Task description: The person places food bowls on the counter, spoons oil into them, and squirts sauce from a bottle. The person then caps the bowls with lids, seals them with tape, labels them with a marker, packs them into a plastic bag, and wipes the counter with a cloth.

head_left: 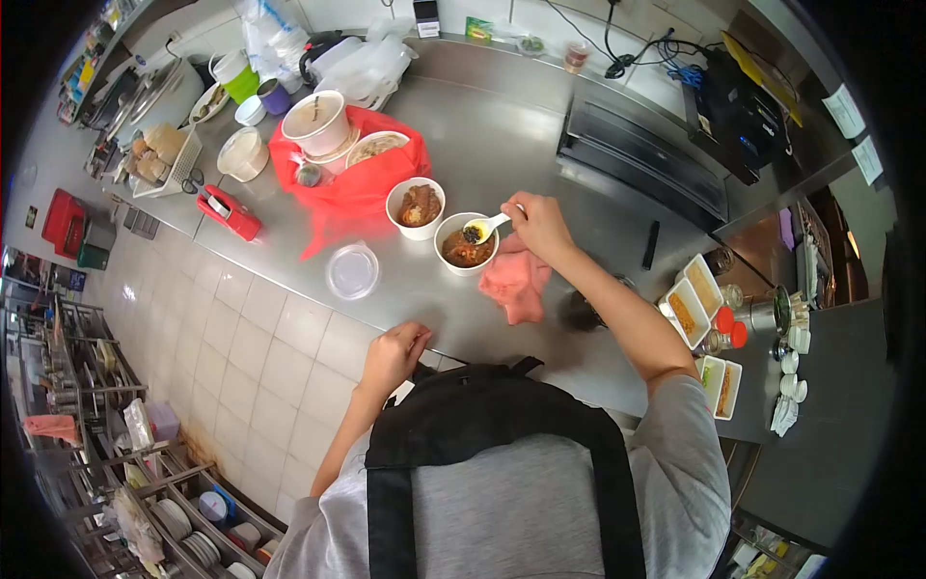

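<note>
My right hand [537, 226] grips the handle of a white spoon [487, 226]. The spoon's bowl carries a dark, oily topping with yellow bits, above a white paper bowl [443, 261] of brown food. A second paper bowl [417, 232] of brown food stands beside it, to the left. Under my right wrist lies a crumpled pink cloth [516, 280], close against the nearer bowl. My left hand [397, 353] is at the counter's front edge, its fingers curled closed, with nothing visible in them. A clear round lid [353, 271] lies on the counter beyond it.
A red plastic bag [400, 174] surrounds several white tubs [315, 121]. Left of it are a red-handled tool [230, 214] and a basket [174, 179]. Condiment trays [687, 314] and jars stand at the right. A black appliance [641, 159] sits at the back right.
</note>
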The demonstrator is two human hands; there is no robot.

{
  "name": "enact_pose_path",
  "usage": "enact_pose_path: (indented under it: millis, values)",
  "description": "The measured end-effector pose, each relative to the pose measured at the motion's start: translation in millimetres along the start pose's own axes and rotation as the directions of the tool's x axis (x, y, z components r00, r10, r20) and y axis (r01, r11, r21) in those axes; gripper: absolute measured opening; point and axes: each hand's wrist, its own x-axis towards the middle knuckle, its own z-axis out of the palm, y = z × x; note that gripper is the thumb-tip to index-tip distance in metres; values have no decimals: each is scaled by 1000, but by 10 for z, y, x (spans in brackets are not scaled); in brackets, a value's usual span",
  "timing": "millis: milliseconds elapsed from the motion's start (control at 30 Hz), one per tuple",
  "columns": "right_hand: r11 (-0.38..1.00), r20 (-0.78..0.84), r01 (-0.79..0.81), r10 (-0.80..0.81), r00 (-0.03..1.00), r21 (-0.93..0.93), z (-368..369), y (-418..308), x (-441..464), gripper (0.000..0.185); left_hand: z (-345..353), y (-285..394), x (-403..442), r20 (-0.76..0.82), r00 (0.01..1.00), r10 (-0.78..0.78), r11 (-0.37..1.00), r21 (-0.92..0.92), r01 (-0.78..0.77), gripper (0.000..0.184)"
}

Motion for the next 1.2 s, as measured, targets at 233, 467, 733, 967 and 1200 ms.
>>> enact_pose_path:
  millis: [233,467,733,967,1200]
  values:
    - [990,-11,108,-110,994,-94,-61,-115,-57,19,-105,-167,-63,-10,1000,11,1000,6,-11,8]
    - [992,-31,64,-68,997,-112,-17,-177,-83,20,-168,-224,8,-9,999,37,999,7,-37,9]
    - [995,-53,67,-70,996,-70,-17,-134,-64,20,-171,-270,36,-6,1000,28,1000,4,-28,8]
    - [973,77,-208,201,977,100,39,165,6,23,-143,-288,73,8,1000,12,1000,-2,-12,9]
    - [950,102,-266,252,962,164,-144,350,175,24,-168,-306,107,32,999,-31,999,15,30,9]
